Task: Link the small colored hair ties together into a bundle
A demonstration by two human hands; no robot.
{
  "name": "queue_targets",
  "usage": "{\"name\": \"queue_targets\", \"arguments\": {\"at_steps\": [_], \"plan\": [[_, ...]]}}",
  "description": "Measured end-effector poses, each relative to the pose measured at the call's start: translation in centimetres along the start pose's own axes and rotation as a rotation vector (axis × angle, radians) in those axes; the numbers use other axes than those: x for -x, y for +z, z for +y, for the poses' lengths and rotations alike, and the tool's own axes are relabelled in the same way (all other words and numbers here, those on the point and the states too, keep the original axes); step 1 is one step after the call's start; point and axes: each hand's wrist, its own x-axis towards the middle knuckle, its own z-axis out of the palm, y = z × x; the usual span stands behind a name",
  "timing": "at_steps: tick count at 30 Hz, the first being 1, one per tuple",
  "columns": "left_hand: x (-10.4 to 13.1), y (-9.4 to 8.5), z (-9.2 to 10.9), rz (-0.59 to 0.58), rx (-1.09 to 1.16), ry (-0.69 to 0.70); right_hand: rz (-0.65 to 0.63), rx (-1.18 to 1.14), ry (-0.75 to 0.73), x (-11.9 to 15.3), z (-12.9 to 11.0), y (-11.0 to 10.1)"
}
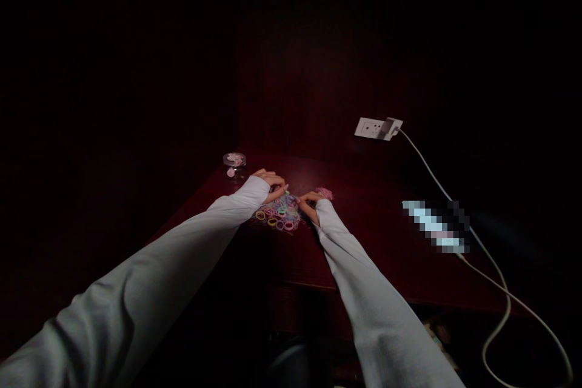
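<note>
A loose heap of small, many-coloured hair ties (pixel 275 222) lies on the dark red table. My left hand (pixel 271 180) is over the back left of the heap, thumb and fingers drawn together. A pale green bit shows at its fingertips, too small to name. From the right, my right hand (pixel 310 202) reaches the heap's edge with its fingers pinched together; what is between them is hidden. Just behind the right hand sits a pink bundle (pixel 325 193), partly covered by the hand.
At the back left stands a clear round container (pixel 234 160) with pinkish pieces. A wall socket (pixel 370 128) holds a charger (pixel 391 128); its white cable (pixel 427 163) runs to a blurred-out bright device (pixel 434 227) on the right. The surroundings are very dark.
</note>
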Motion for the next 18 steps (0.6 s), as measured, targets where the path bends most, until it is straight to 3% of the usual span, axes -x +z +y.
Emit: {"name": "queue_targets", "arguments": {"at_steps": [18], "plan": [[0.05, -0.1, -0.11, -0.026, -0.013, 0.029, -0.127, -0.011, -0.006, 0.49, -0.41, -0.36]]}}
